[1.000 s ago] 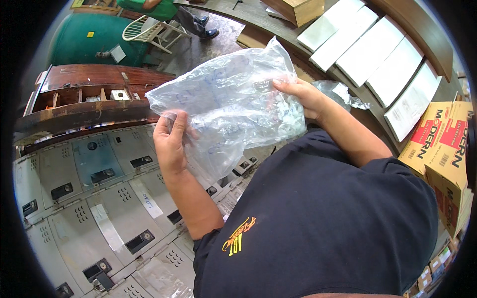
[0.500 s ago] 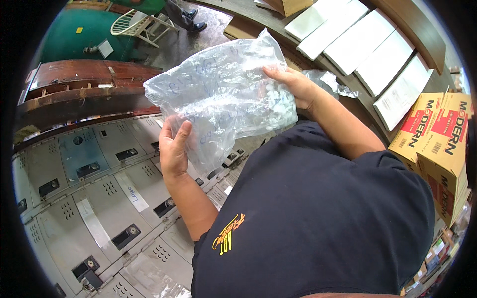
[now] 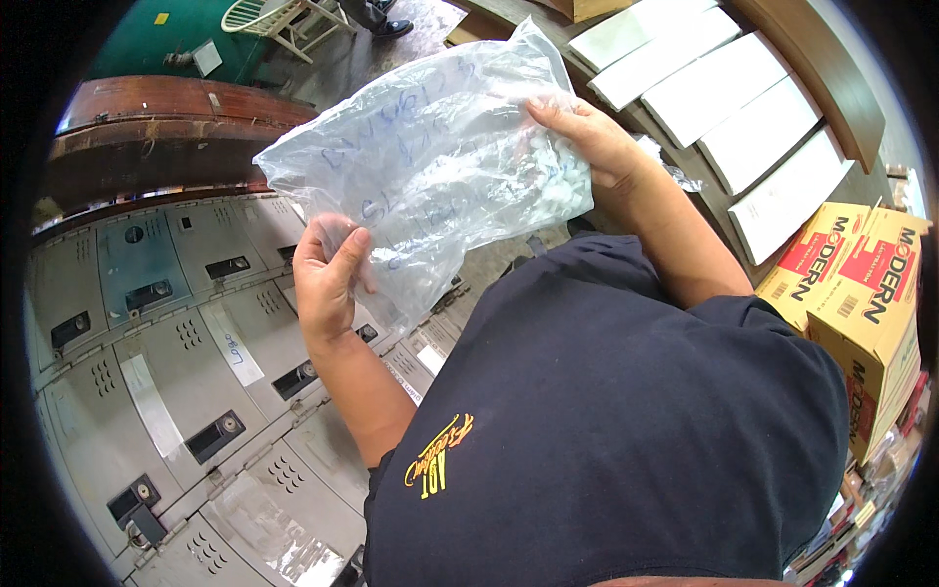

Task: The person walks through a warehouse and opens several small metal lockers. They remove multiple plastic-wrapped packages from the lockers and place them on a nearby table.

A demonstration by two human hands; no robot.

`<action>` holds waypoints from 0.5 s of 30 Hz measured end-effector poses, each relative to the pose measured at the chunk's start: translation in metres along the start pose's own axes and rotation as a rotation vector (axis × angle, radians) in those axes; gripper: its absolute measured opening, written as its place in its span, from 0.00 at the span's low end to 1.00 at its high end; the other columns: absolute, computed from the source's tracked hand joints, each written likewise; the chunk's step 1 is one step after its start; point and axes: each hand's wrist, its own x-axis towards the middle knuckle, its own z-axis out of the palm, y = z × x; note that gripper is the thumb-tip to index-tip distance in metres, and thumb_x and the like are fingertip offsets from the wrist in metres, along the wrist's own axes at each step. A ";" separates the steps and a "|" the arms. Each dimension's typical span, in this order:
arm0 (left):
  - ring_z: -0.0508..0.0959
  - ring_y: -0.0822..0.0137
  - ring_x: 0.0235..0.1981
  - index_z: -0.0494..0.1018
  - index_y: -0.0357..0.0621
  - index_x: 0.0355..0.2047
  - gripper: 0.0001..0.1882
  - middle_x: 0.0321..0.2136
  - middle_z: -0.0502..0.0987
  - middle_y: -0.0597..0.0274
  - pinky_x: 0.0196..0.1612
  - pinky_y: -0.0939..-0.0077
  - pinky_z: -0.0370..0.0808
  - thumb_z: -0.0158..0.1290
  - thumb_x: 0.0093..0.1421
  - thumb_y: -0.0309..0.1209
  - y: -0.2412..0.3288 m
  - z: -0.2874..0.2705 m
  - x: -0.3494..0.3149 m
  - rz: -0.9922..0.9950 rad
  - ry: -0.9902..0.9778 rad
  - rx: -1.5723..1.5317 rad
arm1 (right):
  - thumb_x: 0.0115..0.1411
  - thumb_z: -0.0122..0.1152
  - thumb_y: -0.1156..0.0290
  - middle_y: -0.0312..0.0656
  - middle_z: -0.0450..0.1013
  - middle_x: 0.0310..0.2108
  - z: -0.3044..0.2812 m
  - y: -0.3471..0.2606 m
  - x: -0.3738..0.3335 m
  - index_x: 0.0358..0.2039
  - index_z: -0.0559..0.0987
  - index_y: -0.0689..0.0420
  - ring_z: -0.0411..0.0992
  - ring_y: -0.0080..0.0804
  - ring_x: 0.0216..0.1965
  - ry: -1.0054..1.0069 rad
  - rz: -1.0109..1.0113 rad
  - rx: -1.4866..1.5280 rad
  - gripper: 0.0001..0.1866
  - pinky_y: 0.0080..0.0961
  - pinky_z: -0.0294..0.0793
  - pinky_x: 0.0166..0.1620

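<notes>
Stretched between my hands is a clear plastic bag [image 3: 421, 157] with blue handwriting across it. Small pale, whitish pieces [image 3: 558, 181] lie bunched inside its right end; their exact kind cannot be made out. My left hand [image 3: 328, 274] pinches the bag's lower left part, thumb on the near side and fingers showing through the plastic behind. At the upper right, my right hand [image 3: 592, 142] grips the bag with the thumb in front, its other fingers mostly hidden behind the plastic.
Grey metal lockers [image 3: 186, 391] with black latches fill the left side; a padlock [image 3: 147, 526] hangs from one. Yellow and red cartons [image 3: 861, 303] stand at the right. White flat packs [image 3: 719, 88] lie in a row at upper right. A person's shoe [image 3: 393, 29] shows beyond a pale chair [image 3: 293, 24].
The bag is spread flatter, its left end moved further left with my left hand. My right hand has shifted slightly up and right. The whole view has tilted a little.
</notes>
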 end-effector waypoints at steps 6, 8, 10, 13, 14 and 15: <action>0.72 0.76 0.19 0.75 0.43 0.37 0.09 0.26 0.76 0.67 0.16 0.80 0.69 0.66 0.60 0.27 0.002 0.001 -0.005 0.017 0.038 0.004 | 0.67 0.65 0.56 0.42 0.80 0.40 0.000 0.000 0.002 0.53 0.78 0.60 0.82 0.26 0.37 0.017 -0.028 -0.064 0.23 0.26 0.85 0.41; 0.72 0.77 0.19 0.76 0.43 0.38 0.10 0.26 0.76 0.68 0.16 0.80 0.68 0.66 0.60 0.28 0.002 0.001 -0.006 0.035 0.067 0.013 | 0.67 0.65 0.56 0.42 0.81 0.40 0.002 0.001 0.003 0.52 0.78 0.60 0.82 0.26 0.36 0.022 -0.039 -0.085 0.22 0.26 0.86 0.39; 0.72 0.77 0.19 0.76 0.43 0.38 0.10 0.26 0.76 0.68 0.16 0.79 0.68 0.66 0.60 0.28 0.002 0.002 -0.006 0.033 0.104 0.011 | 0.67 0.64 0.56 0.41 0.81 0.39 0.002 0.002 0.004 0.52 0.78 0.60 0.82 0.26 0.35 0.013 -0.025 -0.076 0.22 0.26 0.86 0.38; 0.74 0.76 0.20 0.76 0.43 0.39 0.12 0.27 0.77 0.68 0.17 0.79 0.69 0.67 0.60 0.31 0.000 0.001 -0.007 0.021 0.144 0.011 | 0.68 0.64 0.56 0.41 0.81 0.37 0.002 0.002 0.005 0.52 0.78 0.60 0.82 0.25 0.34 0.013 -0.007 -0.058 0.22 0.26 0.86 0.36; 0.74 0.76 0.21 0.76 0.43 0.40 0.13 0.28 0.77 0.68 0.18 0.79 0.70 0.67 0.61 0.33 0.000 0.000 -0.008 0.016 0.154 0.011 | 0.68 0.64 0.56 0.41 0.81 0.37 0.002 0.002 0.005 0.52 0.78 0.60 0.82 0.25 0.33 0.015 -0.001 -0.050 0.21 0.26 0.86 0.36; 0.76 0.75 0.24 0.76 0.43 0.43 0.15 0.30 0.78 0.68 0.21 0.79 0.72 0.67 0.61 0.35 -0.002 -0.003 -0.009 -0.004 0.113 -0.044 | 0.68 0.64 0.56 0.41 0.81 0.37 0.000 0.002 0.006 0.52 0.78 0.60 0.82 0.25 0.33 0.016 0.005 -0.037 0.21 0.26 0.86 0.36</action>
